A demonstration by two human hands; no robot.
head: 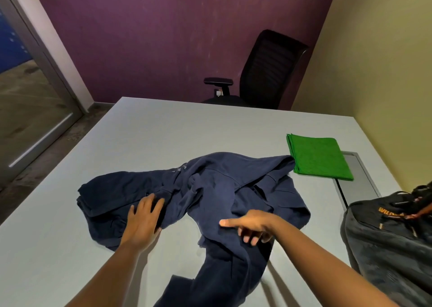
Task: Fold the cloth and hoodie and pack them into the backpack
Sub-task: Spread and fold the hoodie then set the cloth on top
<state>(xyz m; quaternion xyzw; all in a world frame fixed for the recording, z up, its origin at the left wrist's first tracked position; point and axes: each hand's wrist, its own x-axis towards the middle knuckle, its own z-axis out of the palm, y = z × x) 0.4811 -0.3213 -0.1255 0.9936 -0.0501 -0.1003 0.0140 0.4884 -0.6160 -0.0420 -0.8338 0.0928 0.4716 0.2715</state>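
A navy hoodie (210, 190) lies crumpled and spread across the middle of the white table (163, 129), one part trailing toward the near edge. My left hand (143, 220) rests flat on its left portion, fingers apart. My right hand (253, 225) hovers over the hoodie's centre, index finger pointing left, other fingers curled loosely, holding nothing. A green cloth (319, 158) sits folded into a neat rectangle at the right, just beyond the hoodie. The dark grey backpack (388, 241) with orange lettering stands at the right edge of the table.
A black office chair (264, 70) stands behind the far edge of the table. A grey cable hatch (360, 178) is set into the tabletop under the cloth's right corner. Another person's fingers (420, 211) touch the top of the backpack. A glass door is at left.
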